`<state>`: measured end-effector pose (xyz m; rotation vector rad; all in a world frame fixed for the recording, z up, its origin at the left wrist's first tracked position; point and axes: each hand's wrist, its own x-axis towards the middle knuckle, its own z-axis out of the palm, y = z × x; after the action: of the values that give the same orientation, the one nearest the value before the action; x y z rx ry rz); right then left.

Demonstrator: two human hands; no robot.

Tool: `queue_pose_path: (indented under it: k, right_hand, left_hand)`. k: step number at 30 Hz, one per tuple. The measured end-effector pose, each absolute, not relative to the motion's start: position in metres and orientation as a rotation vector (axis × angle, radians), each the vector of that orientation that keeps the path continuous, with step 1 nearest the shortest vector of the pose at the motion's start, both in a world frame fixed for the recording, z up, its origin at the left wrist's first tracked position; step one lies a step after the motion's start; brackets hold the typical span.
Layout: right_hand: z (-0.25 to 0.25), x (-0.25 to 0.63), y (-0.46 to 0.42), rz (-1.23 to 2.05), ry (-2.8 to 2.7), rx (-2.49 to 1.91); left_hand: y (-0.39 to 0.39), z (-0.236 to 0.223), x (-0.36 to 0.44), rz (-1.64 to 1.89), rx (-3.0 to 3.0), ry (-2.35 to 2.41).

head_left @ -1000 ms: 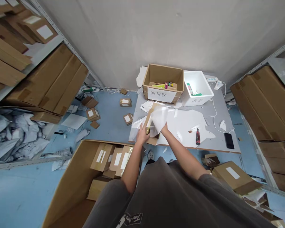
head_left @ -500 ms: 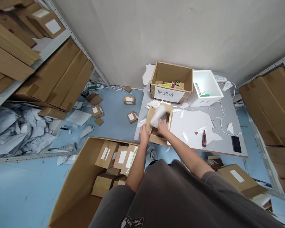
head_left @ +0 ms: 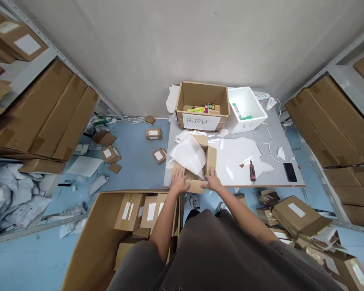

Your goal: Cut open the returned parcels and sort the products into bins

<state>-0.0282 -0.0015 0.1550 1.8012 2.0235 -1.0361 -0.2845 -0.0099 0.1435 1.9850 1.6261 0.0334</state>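
Note:
A small open cardboard box (head_left: 211,157) stands at the front edge of the grey table with its flaps spread. My left hand (head_left: 179,182) grips its front left corner, fingers over the side flap and thumb by the front flap. At the front right corner, my right hand (head_left: 212,180) holds the box in the same way. A white foam sheet (head_left: 188,154) sticks up out of the box and spreads over its left side. It hides much of the inside, so I cannot tell what else lies there.
Behind stand a larger labelled carton (head_left: 202,121) and a white foam bin (head_left: 248,108). A red utility knife (head_left: 252,171) and a phone (head_left: 290,172) lie on the table (head_left: 271,141) to the right. A big carton (head_left: 109,218) of parcels is at my left; shelves flank both sides.
My right hand has let go of the white foam wrapping, which now lies spread over the box. It has moved to the box's right corner; my left hand has shifted to the front left corner.

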Motion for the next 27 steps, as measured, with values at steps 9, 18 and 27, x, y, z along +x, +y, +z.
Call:
queue_pose_path:
  k: [9, 18, 27]
  right_hand:
    - [0.13, -0.023, -0.007, -0.958, 2.2, 1.953]
    - [0.183, 0.085, -0.028, -0.63, 2.458, 2.325]
    - [0.235, 0.33, -0.146, -0.313, 1.928, 2.983]
  left_hand:
    - [-0.018, 0.133, -0.28, 0.282, 2.088, 1.646]
    - [0.001, 0.199, -0.174, 0.597, 2.376, 1.484]
    - [-0.006, 0.235, 0.114, 0.761, 2.584, 0.857]
